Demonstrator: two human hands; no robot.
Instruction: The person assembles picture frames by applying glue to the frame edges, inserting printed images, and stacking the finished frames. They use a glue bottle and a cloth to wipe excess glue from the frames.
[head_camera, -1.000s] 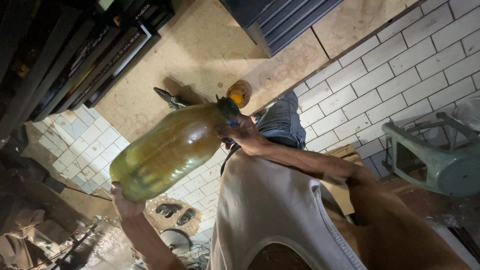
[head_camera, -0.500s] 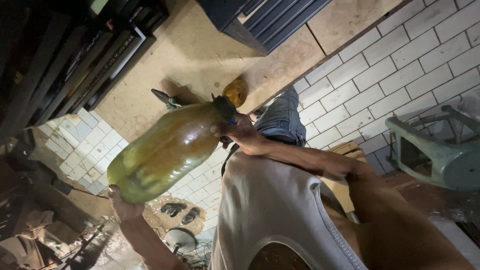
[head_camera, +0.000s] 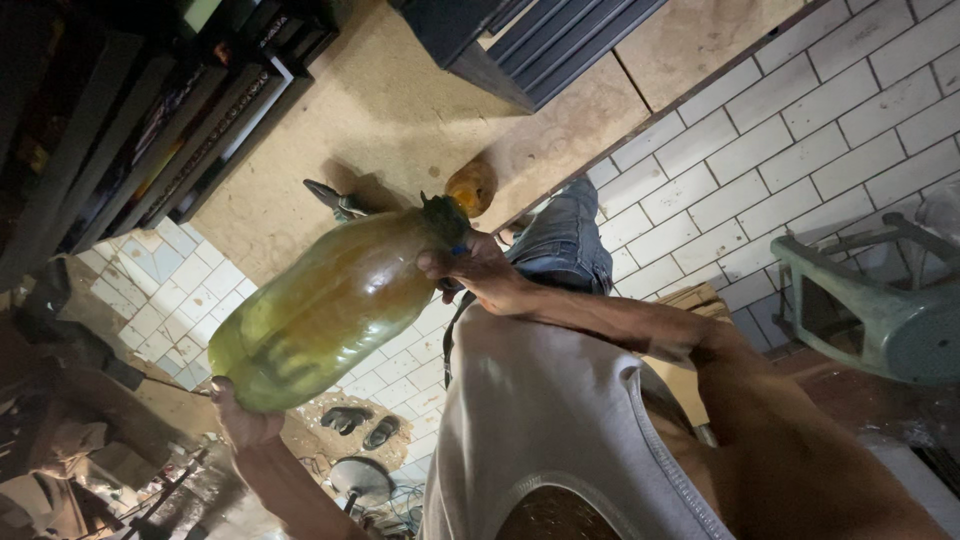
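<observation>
The large plastic bottle (head_camera: 335, 305), filled with yellow-green liquid, is being held tilted in front of the torso, clear of any worktop. Compared with the earlier views, its base end is being carried slightly lower in the frame, while the neck end is being kept almost where it was. The tilt is therefore being steepened a little, and the load is judged to be under two-handed control.

A green plastic chair (head_camera: 880, 300) is being left well apart at the right edge.

The hands are being kept apart, one at each end of the bottle. The right hand (head_camera: 475, 272) is being clamped around the neck. The left hand (head_camera: 240, 420) is being pressed under the base as a support.

The dark green cap (head_camera: 445, 215) is being kept on.
</observation>
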